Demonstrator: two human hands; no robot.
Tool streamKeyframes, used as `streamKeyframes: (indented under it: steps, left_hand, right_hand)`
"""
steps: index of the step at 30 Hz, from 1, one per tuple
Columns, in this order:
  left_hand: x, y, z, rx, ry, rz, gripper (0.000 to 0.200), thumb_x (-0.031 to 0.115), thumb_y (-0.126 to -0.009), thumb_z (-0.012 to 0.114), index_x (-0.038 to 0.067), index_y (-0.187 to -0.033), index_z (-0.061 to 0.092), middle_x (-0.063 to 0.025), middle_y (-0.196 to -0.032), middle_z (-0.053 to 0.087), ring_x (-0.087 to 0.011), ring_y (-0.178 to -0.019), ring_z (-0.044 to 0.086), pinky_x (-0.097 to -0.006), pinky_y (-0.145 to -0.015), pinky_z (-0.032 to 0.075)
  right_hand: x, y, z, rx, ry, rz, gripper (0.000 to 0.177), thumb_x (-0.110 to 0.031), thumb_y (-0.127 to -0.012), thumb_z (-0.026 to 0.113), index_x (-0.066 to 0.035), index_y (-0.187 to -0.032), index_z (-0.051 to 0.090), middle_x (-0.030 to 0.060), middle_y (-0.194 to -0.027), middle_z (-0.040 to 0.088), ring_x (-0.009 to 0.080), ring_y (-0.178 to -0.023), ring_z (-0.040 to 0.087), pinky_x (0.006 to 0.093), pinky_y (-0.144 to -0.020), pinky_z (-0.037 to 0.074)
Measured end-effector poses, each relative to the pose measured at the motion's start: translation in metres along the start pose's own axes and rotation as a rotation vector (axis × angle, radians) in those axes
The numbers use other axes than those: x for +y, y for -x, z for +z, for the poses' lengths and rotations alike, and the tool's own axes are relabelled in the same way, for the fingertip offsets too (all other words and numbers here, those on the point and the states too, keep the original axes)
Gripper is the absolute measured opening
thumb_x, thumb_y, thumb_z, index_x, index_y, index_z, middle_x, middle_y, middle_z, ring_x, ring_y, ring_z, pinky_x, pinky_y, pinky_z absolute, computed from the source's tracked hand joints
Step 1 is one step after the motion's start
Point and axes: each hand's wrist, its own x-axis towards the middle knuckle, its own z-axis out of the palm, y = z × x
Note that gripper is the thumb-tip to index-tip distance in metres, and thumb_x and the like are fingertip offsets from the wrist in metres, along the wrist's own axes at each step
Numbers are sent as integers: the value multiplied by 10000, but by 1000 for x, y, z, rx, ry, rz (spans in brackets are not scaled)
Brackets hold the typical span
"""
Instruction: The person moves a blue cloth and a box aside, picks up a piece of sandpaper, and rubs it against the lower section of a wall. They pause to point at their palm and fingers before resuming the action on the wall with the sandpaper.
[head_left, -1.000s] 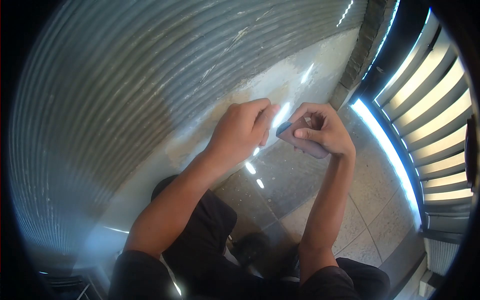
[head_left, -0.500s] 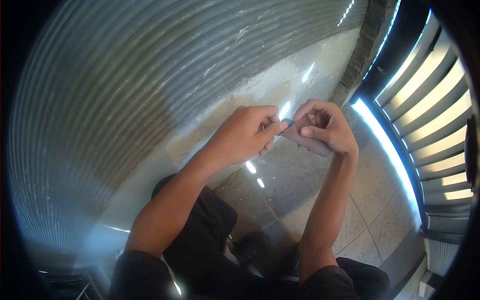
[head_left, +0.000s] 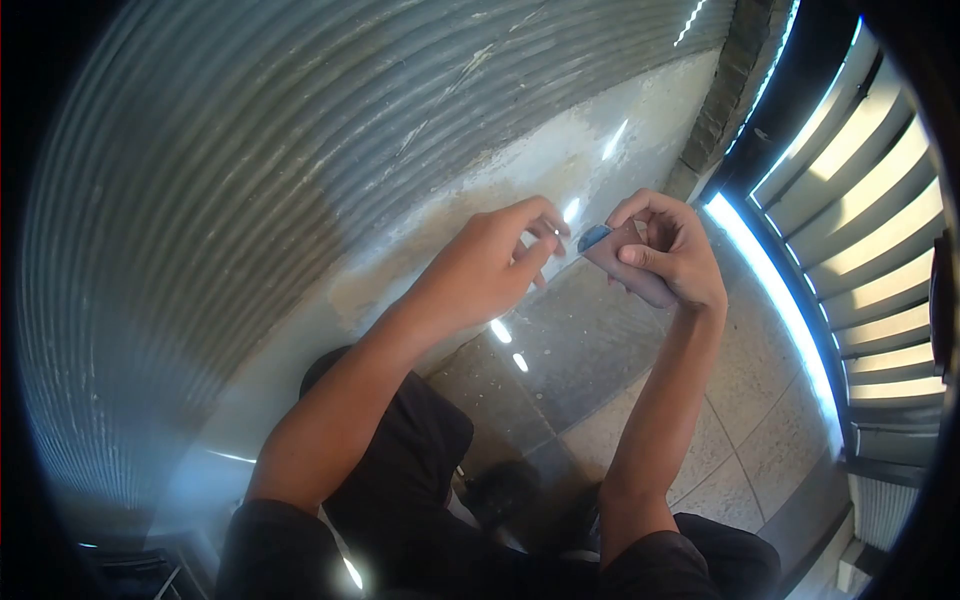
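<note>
My right hand point(head_left: 672, 250) grips a small greyish-brown pouch-like piece point(head_left: 640, 278), thumb on its near face and fingers behind and above. A blue rounded part point(head_left: 594, 238) shows at the piece's upper left end. To the left, my left hand point(head_left: 515, 250) is apart from the piece, its thumb and fingertips curled close together. A tiny bright spot shows at these fingertips; whether it is an object or light, I cannot make out.
A corrugated metal wall point(head_left: 240, 200) curves along the left above a stained pale wall base point(head_left: 480, 215). Slatted metal point(head_left: 860, 240) stands on the right. Floor tiles point(head_left: 740, 430) lie below, with my dark-clothed legs point(head_left: 400, 450) at the bottom.
My left hand has come away from the piece, and a gap now separates them. My right hand has shifted slightly right with the piece, and more of the blue part shows.
</note>
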Motion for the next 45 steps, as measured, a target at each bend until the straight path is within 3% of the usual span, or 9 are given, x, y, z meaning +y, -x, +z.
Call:
streamKeyframes:
  steps: [2,6,8,11,17,24,29,36,45]
  left_hand:
    - [16,-4,-12,-245,232,-321,111,113,-960,641,10,-964,599,-63,-761,651,-119,-640,645,-284,-583,477]
    - [11,-1,-6,-257,246,-346,138,130,-927,695,29,-963,608,-62,-775,652,-113,-642,637,-272,-572,470]
    - [20,0,-5,-78,-26,-96,168,113,-877,754,37,-933,615,-45,-768,647,-107,-625,610,-268,-566,471]
    - [14,-1,0,134,-156,155,198,70,-817,799,52,-952,655,-25,-745,639,-91,-617,587,-256,-560,469]
    - [20,0,-4,118,-138,271,257,69,-775,831,95,-1012,736,-10,-751,654,-73,-625,590,-229,-539,454]
    - [11,1,-6,32,-195,299,166,88,-792,824,83,-948,768,-25,-769,680,-76,-615,590,-236,-541,448]
    - [17,1,-8,-104,38,32,90,81,-839,791,39,-914,766,-29,-781,692,-78,-620,602,-227,-544,445]
    - [11,-8,1,11,233,-36,90,86,-930,712,-3,-946,710,-28,-758,649,-77,-609,576,-230,-547,459]
    - [10,-27,28,81,325,-149,129,113,-929,720,-12,-954,704,-31,-723,618,-89,-605,580,-237,-522,482]
  right_hand:
    - [2,-2,-1,-9,0,-8,312,-63,-797,825,32,-1030,640,78,-910,676,131,-806,680,249,-663,565]
    - [5,-6,2,29,140,-86,316,-70,-812,815,34,-1049,634,90,-969,673,154,-818,694,263,-631,580]
    - [1,-7,8,58,135,-93,326,-72,-816,811,33,-1064,628,98,-996,669,161,-819,699,270,-616,590]
    - [-6,-4,11,6,10,-85,379,-88,-825,809,29,-1119,602,112,-1037,657,180,-791,706,268,-592,592]
    - [-4,-4,8,-71,-71,-95,428,-98,-839,799,23,-1175,564,137,-1032,653,223,-707,719,261,-483,570]
    - [-1,-5,8,-71,-39,-100,449,-113,-810,828,7,-1164,580,106,-973,678,144,-708,692,231,-518,551]
    - [9,-3,1,-85,51,-119,422,-114,-801,839,1,-1136,610,68,-949,677,71,-743,633,185,-599,490]
    - [21,-5,7,-63,-155,-80,333,-83,-846,796,1,-1115,620,30,-896,674,36,-707,582,179,-583,437]
    - [35,-1,-13,-19,-288,-86,315,-100,-861,785,-12,-1116,622,35,-859,688,43,-676,583,182,-568,423]
